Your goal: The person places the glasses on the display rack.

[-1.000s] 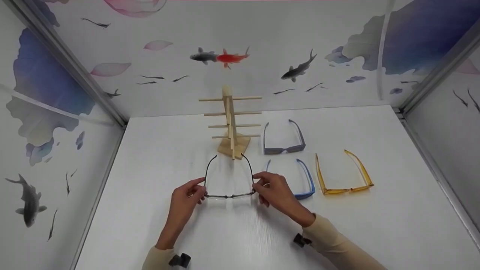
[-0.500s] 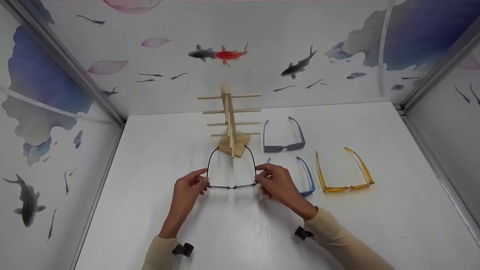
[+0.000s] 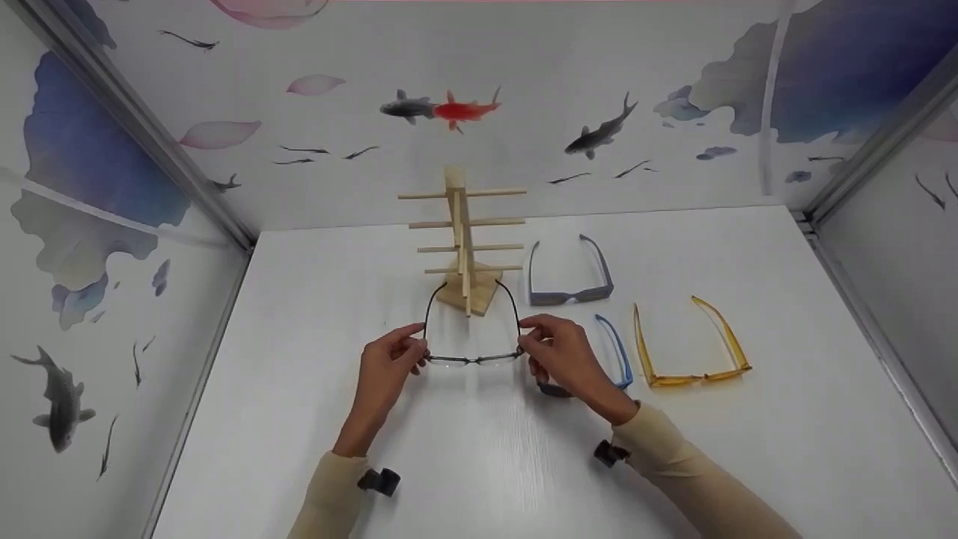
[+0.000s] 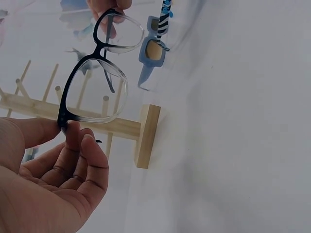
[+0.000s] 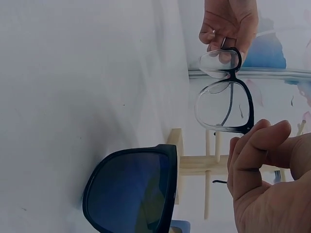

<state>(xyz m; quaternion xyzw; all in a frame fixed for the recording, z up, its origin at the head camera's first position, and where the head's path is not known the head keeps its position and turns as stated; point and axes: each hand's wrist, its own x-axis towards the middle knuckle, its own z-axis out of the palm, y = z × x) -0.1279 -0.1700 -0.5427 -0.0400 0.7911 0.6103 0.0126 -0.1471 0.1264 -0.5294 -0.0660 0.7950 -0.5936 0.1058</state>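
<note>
A pair of eyeglasses (image 3: 453, 360) with a black upper rim and clear lenses is held up by both hands, its arms unfolded and pointing at the wooden display stand (image 3: 462, 254). My left hand (image 3: 389, 367) pinches the left hinge corner between thumb and fingers. At the opposite hinge corner, my right hand (image 3: 565, 352) pinches in the same way. The tips of the glasses' arms overlap the stand's base (image 3: 486, 293) in the head view. In the left wrist view, the clear lower rim of the eyeglasses (image 4: 73, 85) shows against the stand's pegs.
Grey sunglasses (image 3: 570, 296) lie right of the stand. Blue-armed sunglasses (image 3: 623, 359) lie partly hidden under my right hand, their dark lens (image 5: 131, 189) large in the right wrist view. Yellow glasses (image 3: 700, 379) lie farther right. Patterned walls (image 3: 337, 180) enclose the white table.
Both hands have moved the eyeglasses forward and slightly right, toward the stand. The arm tips now overlap its base. The other glasses have stayed in place.
</note>
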